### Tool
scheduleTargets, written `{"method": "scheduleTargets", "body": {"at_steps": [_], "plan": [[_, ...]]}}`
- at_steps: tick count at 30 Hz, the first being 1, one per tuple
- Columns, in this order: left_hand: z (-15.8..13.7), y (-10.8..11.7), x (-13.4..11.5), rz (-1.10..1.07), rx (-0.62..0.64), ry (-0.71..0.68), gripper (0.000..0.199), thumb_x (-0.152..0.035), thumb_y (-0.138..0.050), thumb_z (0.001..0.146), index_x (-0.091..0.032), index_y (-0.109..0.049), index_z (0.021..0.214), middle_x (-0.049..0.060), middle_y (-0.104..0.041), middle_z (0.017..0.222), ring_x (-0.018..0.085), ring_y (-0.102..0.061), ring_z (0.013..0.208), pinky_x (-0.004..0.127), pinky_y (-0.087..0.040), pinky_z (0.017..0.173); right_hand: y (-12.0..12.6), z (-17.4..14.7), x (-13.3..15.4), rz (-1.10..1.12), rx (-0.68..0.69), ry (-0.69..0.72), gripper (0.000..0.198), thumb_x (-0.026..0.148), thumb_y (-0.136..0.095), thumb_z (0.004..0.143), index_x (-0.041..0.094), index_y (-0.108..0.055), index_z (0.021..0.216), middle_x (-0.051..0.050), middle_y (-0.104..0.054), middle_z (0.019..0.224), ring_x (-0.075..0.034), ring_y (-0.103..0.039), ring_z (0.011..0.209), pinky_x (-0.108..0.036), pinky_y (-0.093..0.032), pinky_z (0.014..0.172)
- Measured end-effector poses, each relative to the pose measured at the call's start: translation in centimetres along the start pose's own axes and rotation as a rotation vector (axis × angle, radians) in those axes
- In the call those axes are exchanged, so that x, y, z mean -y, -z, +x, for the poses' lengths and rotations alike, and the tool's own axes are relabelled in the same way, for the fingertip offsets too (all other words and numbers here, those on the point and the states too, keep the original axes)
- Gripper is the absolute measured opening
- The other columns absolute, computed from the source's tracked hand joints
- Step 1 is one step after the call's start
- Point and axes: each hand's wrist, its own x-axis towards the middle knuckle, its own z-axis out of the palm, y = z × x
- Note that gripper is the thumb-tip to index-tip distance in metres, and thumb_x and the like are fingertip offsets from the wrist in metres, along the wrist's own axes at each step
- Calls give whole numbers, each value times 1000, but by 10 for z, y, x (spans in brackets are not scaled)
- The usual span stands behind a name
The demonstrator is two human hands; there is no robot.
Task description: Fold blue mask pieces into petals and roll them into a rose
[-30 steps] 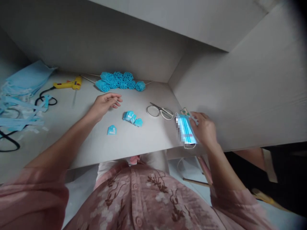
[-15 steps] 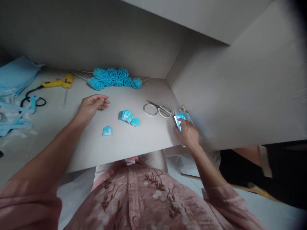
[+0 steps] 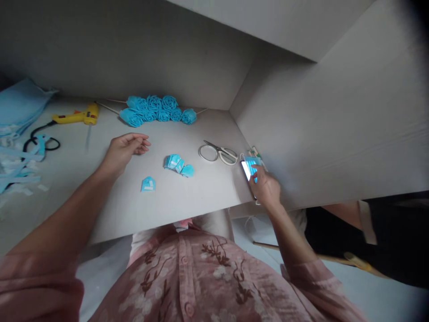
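Observation:
My left hand (image 3: 129,149) rests on the tabletop, its fingers loosely bent and slightly apart, with nothing visible in them. In front of it lie a small cluster of folded blue pieces (image 3: 174,163) and one separate blue piece (image 3: 148,184) with a white strip on it. At the right edge of the table, my right hand (image 3: 266,185) is over a phone (image 3: 247,169) with a lit screen. A finger is stretched toward the screen, the others partly hidden. White-handled scissors (image 3: 228,156) lie between the hands, beside a pale ring (image 3: 208,153).
Blue fabric-like roses (image 3: 163,115) on thin sticks lie along the back wall. A yellow glue gun (image 3: 77,117) with a black cord is at left, near blue sheets (image 3: 22,105) and scattered strips (image 3: 25,156). A tall panel (image 3: 321,134) borders the right side. Another person's arm (image 3: 345,214) shows beyond it.
My right hand has shifted slightly on the phone, uncovering more of the phone's side. The whole view has moved a little; my left hand keeps its pose.

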Motion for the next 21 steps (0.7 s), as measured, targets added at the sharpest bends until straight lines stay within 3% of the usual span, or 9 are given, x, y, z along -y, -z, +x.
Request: {"method": "scheduleTargets", "body": {"at_steps": [9,16,21], "plan": [[-1,0,1,-4,-5,-27,30,-43,-69,78,-18,-71,95,8,-72,89,15,-64,72,32,-53,74,31,24,-19,187,-162,-127,45,21,-45,84,15,-58,126,-11,-73,92,-23,-66,73,-32,-46,63],[-2,-1,1,-6,5,-17,27,-43,-70,77,-20,-72,92,6,-72,87,16,-64,72,31,-54,72,21,99,-7,652,-235,-82,38,29,-54,84,18,-58,120,-6,-70,89,-18,-65,73,-34,-54,75],[-3,-1,2,4,11,-26,28,-44,-70,78,-21,-72,94,7,-72,89,17,-64,73,34,-54,75,4,119,-7,860,-63,85,55,45,-42,96,21,-37,146,-12,-66,124,-20,-70,95,-38,-58,81]]}}
